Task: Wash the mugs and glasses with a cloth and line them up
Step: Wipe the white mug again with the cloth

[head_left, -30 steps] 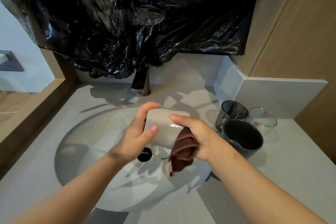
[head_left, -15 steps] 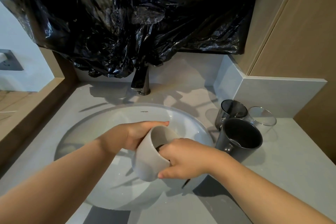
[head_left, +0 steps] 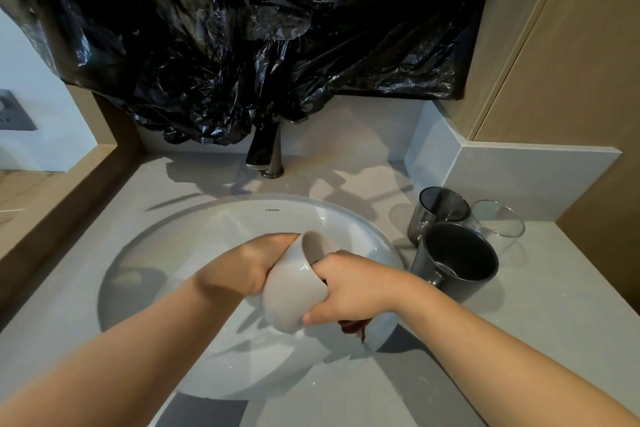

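Two hands (head_left: 249, 265) (head_left: 356, 291) grip one pale mug (head_left: 294, 291); one dark mug (head_left: 457, 288), two glasses (head_left: 433, 218) (head_left: 500, 224).

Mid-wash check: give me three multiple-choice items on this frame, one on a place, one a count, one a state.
1. Where is the dark mug relative to the sink?
A. inside it
B. on the counter to its right
C. on the ledge to its left

2. How many vessels stand on that counter?
A. one
B. two
C. three

3. The pale mug is:
A. held tilted over the sink
B. upright on the counter
C. lying in the basin

Answers: B, it stands outside the rim; C, the dark mug, smoked glass and clear glass; A, the left hand grips it while the right hand, holding the brown cloth, reaches inside.
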{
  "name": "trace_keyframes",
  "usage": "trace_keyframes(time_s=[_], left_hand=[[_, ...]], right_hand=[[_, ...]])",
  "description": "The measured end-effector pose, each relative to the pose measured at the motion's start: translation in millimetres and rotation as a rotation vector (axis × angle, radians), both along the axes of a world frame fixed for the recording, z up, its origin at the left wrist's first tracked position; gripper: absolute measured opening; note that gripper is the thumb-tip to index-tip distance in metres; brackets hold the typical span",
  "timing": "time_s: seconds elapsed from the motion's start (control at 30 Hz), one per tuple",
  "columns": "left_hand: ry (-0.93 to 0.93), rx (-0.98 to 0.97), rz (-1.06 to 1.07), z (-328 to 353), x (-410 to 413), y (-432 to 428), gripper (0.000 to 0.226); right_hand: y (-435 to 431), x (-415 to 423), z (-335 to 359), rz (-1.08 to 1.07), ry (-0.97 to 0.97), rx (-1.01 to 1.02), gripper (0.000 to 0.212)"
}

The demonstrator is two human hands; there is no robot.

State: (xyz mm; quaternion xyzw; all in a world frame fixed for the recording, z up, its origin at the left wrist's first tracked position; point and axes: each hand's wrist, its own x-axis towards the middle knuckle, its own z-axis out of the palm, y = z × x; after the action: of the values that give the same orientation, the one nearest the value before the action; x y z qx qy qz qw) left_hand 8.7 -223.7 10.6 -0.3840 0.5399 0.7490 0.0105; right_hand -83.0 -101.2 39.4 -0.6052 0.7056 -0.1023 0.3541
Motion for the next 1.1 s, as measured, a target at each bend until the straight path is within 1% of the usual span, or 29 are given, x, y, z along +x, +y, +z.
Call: trace_keyframes(time_s=[0.07,0.13,0.17,0.23,0.3,0.33,0.4,0.43,0.47,0.53,0.57,0.67,0.73,0.8,0.83,0.97,1.03,1.1], left_hand=[[0.064,-0.087,0.158,-6.8,-3.0,3.2,0.019],[0.137,-0.112,0.323,-10.4,-5.6,9.3,0.022],[0.160,-0.135,0.391,-14.9,-7.6,9.3,0.024],[0.171,-0.229,0.448,-13.9,-8.4,11.8,0.023],[0.129,-0.322,0.405,-9.5,-4.9,9.8,0.024],[0.067,-0.402,0.337,-4.5,-1.3,7.3,0.030],[-0.069,-0.557,0.119,3.7,6.4,-4.3,0.042],[-0.121,-0.567,0.005,6.7,9.3,-11.9,0.046],[-0.156,-0.537,-0.099,11.4,13.2,-17.1,0.048],[-0.145,-0.436,-0.214,17.6,19.4,-23.5,0.050],[-0.114,-0.386,-0.215,17.5,20.7,-25.6,0.049],[-0.017,-0.307,-0.112,15.0,22.9,-20.9,0.048],[0.020,-0.346,-0.071,14.0,22.0,-10.7,0.047],[0.038,-0.454,-0.025,14.9,18.6,0.9,0.046],[0.048,-0.516,0.009,14.2,16.7,5.8,0.045],[0.041,-0.731,0.069,2.0,17.7,18.1,0.043],[0.021,-0.804,0.100,-4.2,22.7,19.0,0.044],[-0.007,-0.851,0.116,-6.4,28.5,18.5,0.046]], right_hand=[[-1.5,1.5,-0.9,-0.099,-0.057,0.003,0.025],[-4.4,3.2,-4.6,-0.209,-0.083,-0.045,0.023],[-6.2,3.9,-6.6,-0.272,-0.126,-0.069,0.021],[-9.0,2.4,-10.2,-0.352,-0.197,-0.090,0.024],[-8.9,-0.6,-10.3,-0.335,-0.205,-0.081,0.032],[-7.4,-2.2,-9.3,-0.301,-0.188,-0.069,0.034],[-4.7,-4.6,-7.8,-0.227,-0.136,-0.032,0.035],[-3.4,-5.2,-7.0,-0.205,-0.118,-0.005,0.034],[-2.6,-5.1,-6.9,-0.182,-0.095,0.016,0.033],[-2.4,-5.4,-6.5,-0.125,-0.037,0.000,0.034],[-2.6,-5.6,-6.0,-0.109,-0.028,-0.006,0.035],[-2.4,-9.0,-0.3,-0.157,-0.044,0.011,0.034],[-3.3,-11.5,3.3,-0.179,0.002,0.018,0.030],[-5.6,-14.6,1.4,-0.204,0.031,0.011,0.027],[-6.9,-15.7,-0.8,-0.241,-0.013,0.004,0.027],[-11.3,-15.1,-11.4,-0.473,-0.422,-0.096,0.034],[-10.7,-12.2,-13.8,-0.609,-0.602,-0.161,0.025],[-8.2,-9.7,-11.3,-0.805,-0.811,-0.226,0.016]])
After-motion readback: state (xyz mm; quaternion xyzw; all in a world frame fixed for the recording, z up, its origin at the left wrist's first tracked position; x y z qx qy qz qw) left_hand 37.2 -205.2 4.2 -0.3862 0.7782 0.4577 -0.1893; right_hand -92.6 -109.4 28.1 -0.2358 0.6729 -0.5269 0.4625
